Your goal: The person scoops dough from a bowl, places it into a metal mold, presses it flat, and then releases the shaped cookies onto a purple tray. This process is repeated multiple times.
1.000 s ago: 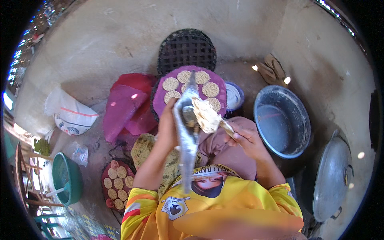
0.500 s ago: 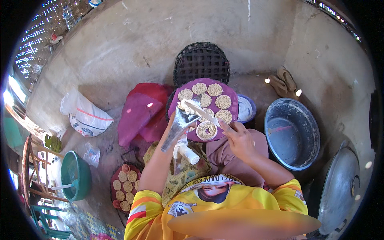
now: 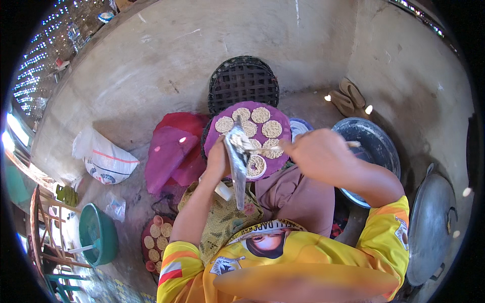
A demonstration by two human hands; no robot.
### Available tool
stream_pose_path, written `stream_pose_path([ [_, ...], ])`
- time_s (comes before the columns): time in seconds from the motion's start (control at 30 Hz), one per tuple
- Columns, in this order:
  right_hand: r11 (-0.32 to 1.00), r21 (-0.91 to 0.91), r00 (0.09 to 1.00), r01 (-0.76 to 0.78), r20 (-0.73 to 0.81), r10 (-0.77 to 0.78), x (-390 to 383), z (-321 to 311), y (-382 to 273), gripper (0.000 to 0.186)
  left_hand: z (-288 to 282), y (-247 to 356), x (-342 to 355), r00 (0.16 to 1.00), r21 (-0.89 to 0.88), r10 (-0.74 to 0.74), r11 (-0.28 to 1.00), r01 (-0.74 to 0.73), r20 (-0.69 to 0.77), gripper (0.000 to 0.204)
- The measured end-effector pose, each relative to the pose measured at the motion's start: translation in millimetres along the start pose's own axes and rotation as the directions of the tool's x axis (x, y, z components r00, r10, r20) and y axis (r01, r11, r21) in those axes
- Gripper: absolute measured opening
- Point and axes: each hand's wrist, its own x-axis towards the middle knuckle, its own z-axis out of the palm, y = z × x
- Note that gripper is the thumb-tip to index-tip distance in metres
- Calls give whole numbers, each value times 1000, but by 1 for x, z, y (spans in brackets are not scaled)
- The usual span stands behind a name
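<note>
My left hand (image 3: 217,160) is wrapped round a long metal hand press (image 3: 238,174), now tilted on its side, with a white cylinder (image 3: 224,191) beside it. Pale dough (image 3: 241,143) sits at the press's opening. In my right hand (image 3: 318,154) is a wooden spatula (image 3: 268,150), its dough-smeared end at the opening and its handle end sticking out past my fist. Beneath both hands a round purple cloth-covered tray (image 3: 282,126) holds several flat discs of pale strands (image 3: 272,129). A white ring (image 3: 263,172) surrounds one disc at its near edge.
A dark woven basket tray (image 3: 244,83) leans at the wall. Right are a grey basin (image 3: 396,151), a large metal lid (image 3: 432,227) and sandals (image 3: 348,98). Left are folded purple cloths (image 3: 169,151), a white sack (image 3: 106,156), a green bucket (image 3: 111,237) and another tray of discs (image 3: 160,242).
My left hand has turned the press onto its side. My right hand has risen and moved right, turning the spatula so that it lies nearly level. The view has shifted slightly.
</note>
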Motion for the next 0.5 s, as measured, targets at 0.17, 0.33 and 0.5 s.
stream_pose_path([
  [0.17,992,-18,982,-121,-146,117,-3,-8,12,34,-3,9,-1,973,284,195,932,-224,127,42],
  [0.33,1000,-23,994,17,-108,-20,0,13,-5,32,14,4,-7,982,330,157,926,-183,102,31],
  [0.5,998,-25,995,64,-80,-66,9,10,-12,28,32,12,-15,1000,76,28,997,-28,-4,23],
])
